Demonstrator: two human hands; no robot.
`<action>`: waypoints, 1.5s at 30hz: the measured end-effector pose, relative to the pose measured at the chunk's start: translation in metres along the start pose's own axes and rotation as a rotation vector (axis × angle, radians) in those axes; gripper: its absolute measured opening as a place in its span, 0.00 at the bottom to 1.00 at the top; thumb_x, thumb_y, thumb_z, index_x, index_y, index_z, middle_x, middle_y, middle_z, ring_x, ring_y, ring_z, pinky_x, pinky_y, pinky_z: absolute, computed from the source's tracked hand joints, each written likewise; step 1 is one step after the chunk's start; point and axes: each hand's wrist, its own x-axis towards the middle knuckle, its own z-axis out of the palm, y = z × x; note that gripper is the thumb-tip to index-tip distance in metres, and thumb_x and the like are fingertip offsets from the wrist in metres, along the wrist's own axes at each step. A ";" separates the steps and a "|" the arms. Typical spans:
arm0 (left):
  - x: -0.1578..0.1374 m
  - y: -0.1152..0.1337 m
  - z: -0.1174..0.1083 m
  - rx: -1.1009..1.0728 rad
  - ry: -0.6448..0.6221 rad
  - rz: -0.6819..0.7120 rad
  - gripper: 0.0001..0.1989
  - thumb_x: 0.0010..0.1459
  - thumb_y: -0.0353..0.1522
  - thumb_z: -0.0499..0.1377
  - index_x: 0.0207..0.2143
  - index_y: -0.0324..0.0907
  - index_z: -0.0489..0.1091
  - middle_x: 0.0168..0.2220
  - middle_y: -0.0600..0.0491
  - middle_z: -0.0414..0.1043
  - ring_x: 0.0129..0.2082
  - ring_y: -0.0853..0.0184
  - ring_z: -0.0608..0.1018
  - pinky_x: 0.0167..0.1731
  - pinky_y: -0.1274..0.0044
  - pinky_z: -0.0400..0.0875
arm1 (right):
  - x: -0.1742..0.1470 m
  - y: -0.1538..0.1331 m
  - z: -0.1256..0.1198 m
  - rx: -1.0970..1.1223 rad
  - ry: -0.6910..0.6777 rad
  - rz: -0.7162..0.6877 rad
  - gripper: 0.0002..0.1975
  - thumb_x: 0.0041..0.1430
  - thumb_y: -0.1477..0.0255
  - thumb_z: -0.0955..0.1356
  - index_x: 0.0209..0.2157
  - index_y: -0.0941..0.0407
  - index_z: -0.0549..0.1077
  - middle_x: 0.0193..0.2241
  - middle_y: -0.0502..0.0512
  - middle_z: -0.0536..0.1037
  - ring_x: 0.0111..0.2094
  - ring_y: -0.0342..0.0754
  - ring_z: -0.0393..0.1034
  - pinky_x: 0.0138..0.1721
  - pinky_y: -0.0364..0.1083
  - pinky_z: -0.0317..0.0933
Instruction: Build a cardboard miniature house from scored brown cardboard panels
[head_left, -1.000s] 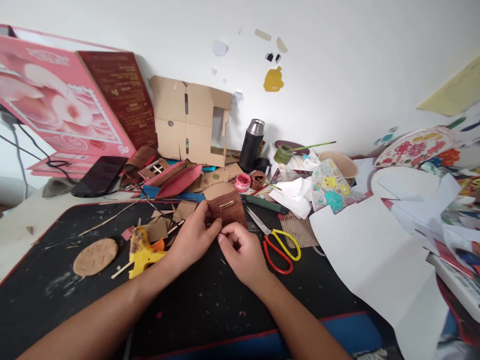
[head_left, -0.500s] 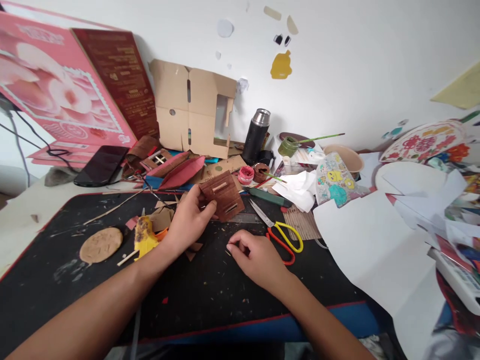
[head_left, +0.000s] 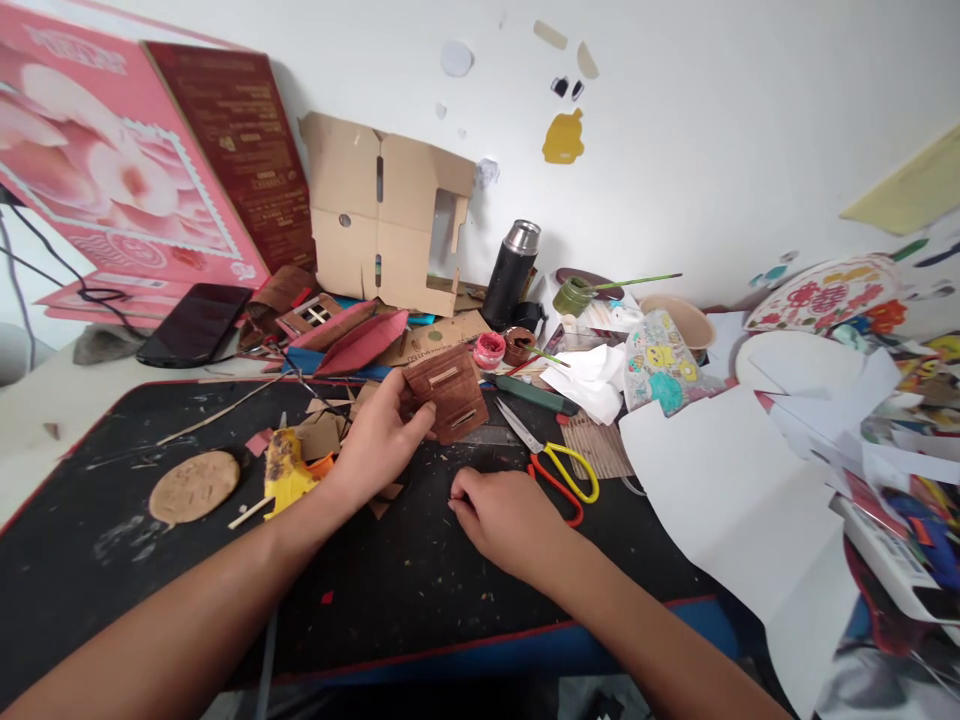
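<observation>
Black flask [head_left: 510, 280] upright; dark phone [head_left: 196, 325] lying near pink box [head_left: 127, 170].

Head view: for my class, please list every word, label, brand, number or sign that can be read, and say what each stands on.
No word or number reads clearly.
Pink box: pale lettering and a round stamp, too blurred.
Dark red side panel: rows of gold print, too small.
Flat cardboard: a dark printed line, too small.
Floral fan: a red sign, possibly "囍", too blurred to confirm.
</observation>
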 end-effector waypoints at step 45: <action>0.004 0.006 -0.004 -0.118 0.004 -0.017 0.19 0.57 0.38 0.64 0.50 0.42 0.68 0.52 0.45 0.79 0.42 0.57 0.83 0.30 0.70 0.82 | 0.013 0.017 0.017 0.637 0.368 0.037 0.04 0.64 0.70 0.69 0.36 0.55 0.76 0.18 0.41 0.67 0.20 0.41 0.63 0.27 0.42 0.55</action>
